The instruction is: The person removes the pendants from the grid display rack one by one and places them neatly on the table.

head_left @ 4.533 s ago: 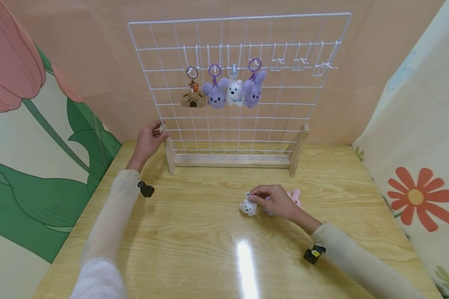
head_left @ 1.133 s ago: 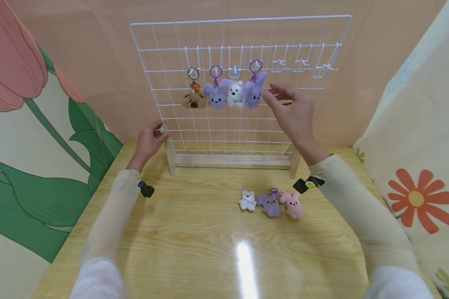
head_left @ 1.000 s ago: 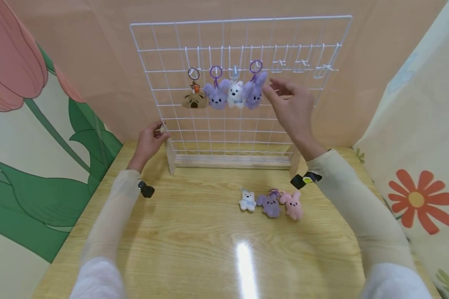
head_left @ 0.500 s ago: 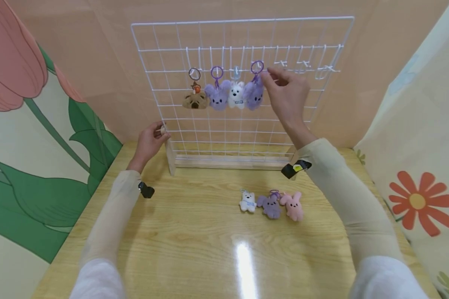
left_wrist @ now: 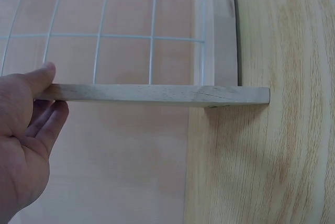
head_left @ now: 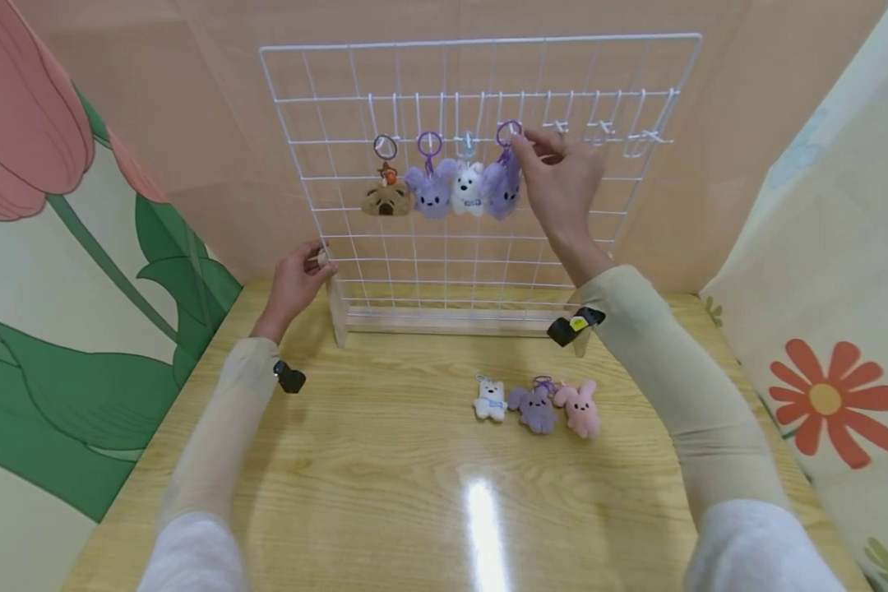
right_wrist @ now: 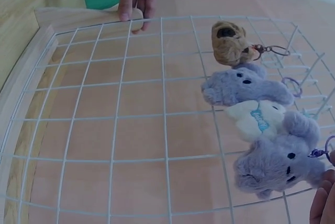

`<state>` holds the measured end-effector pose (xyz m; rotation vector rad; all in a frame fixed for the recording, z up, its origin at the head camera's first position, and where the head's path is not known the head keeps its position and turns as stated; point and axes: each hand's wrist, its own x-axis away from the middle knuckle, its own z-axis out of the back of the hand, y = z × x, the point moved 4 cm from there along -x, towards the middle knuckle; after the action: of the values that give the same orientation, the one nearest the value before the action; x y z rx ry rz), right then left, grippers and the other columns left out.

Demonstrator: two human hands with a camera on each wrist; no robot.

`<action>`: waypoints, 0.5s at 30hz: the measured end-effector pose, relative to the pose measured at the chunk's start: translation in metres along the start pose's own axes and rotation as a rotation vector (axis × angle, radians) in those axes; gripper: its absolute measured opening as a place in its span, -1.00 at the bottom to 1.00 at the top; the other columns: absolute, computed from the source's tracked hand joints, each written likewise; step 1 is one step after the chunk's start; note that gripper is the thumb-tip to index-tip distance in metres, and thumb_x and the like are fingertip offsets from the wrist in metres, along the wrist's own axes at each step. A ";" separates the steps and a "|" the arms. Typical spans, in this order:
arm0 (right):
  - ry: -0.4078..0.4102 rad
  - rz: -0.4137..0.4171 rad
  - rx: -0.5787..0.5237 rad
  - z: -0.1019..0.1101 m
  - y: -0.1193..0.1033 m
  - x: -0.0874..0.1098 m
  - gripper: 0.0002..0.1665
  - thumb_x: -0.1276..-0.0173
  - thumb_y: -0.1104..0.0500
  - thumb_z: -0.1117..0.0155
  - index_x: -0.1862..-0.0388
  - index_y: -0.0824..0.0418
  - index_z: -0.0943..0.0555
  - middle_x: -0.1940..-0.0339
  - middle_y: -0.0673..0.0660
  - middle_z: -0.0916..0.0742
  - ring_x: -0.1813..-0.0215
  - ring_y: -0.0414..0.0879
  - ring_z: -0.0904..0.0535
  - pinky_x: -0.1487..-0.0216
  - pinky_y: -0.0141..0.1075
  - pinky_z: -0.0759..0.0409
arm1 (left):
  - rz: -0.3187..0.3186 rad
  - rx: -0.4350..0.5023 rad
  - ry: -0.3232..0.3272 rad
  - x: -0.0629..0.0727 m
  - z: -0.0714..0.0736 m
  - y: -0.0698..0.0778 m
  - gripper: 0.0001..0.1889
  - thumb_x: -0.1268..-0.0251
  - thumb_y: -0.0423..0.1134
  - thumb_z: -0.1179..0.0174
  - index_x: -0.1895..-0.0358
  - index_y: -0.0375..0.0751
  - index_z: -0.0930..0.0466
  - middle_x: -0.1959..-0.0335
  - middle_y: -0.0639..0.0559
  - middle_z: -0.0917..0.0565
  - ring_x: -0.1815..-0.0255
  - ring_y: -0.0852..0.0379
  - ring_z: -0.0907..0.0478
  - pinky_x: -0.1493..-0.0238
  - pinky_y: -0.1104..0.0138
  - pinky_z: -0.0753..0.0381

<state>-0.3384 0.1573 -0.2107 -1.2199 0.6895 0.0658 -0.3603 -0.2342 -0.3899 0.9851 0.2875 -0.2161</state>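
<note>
My right hand (head_left: 566,181) is raised to the wire grid rack (head_left: 481,41). Its thumb and forefinger pinch the purple ring of the rightmost hanging plush keychain (head_left: 501,193), a lilac long-eared animal; in the right wrist view these fingers are partly cut off. Left of that keychain hang a white dog keychain (head_left: 468,191), another lilac keychain (head_left: 431,196) and a brown bear-head keychain (head_left: 385,201). My left hand (head_left: 296,279) grips the top of the rack's left wooden upright (left_wrist: 157,93), thumb on one side and fingers on the other.
On the wooden table (head_left: 385,477) lie a white dog keychain (head_left: 491,403), a purple one (head_left: 537,411) and a pink long-eared one (head_left: 580,409), side by side. White hooks (head_left: 599,129) without keychains hang at the rack's right. Printed cloths surround the table.
My right hand put down the white keychain on the table, rose to the rack, then moved left and up onto the rightmost hanging keychain's ring. The left hand stayed on the upright.
</note>
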 end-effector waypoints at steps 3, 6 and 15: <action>0.016 0.020 -0.009 -0.001 0.001 0.000 -0.70 -0.31 0.00 -0.53 0.08 0.14 -0.83 0.26 0.08 -0.82 0.33 -0.26 -0.63 0.29 -0.48 -0.63 | 0.001 0.005 0.001 0.000 0.000 0.000 -0.45 -0.43 -0.32 -0.30 -0.40 -0.43 -0.41 -0.26 -0.40 -0.58 -0.20 -0.23 -0.63 -0.20 0.07 -0.69; 0.024 0.024 -0.024 -0.003 0.002 0.000 -0.73 -0.31 0.01 -0.52 0.09 0.11 -0.84 0.28 0.07 -0.82 0.34 -0.26 -0.62 0.32 -0.48 -0.62 | -0.009 -0.004 0.000 0.001 0.000 0.000 -0.45 -0.44 -0.30 -0.30 -0.41 -0.43 -0.41 -0.25 -0.41 -0.58 -0.20 -0.24 -0.63 -0.20 0.09 -0.70; 0.047 0.026 -0.061 -0.007 0.003 0.001 -0.79 -0.32 0.05 -0.52 0.10 0.08 -0.84 0.25 0.04 -0.82 0.34 -0.24 -0.63 0.33 -0.49 -0.63 | -0.006 0.008 0.002 0.000 0.000 0.000 -0.46 -0.42 -0.35 -0.31 -0.40 -0.42 -0.43 -0.25 -0.41 -0.58 -0.20 -0.25 -0.63 -0.19 0.10 -0.70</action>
<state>-0.3422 0.1522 -0.2146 -1.2745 0.7490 0.0806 -0.3602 -0.2340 -0.3904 0.9923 0.2915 -0.2220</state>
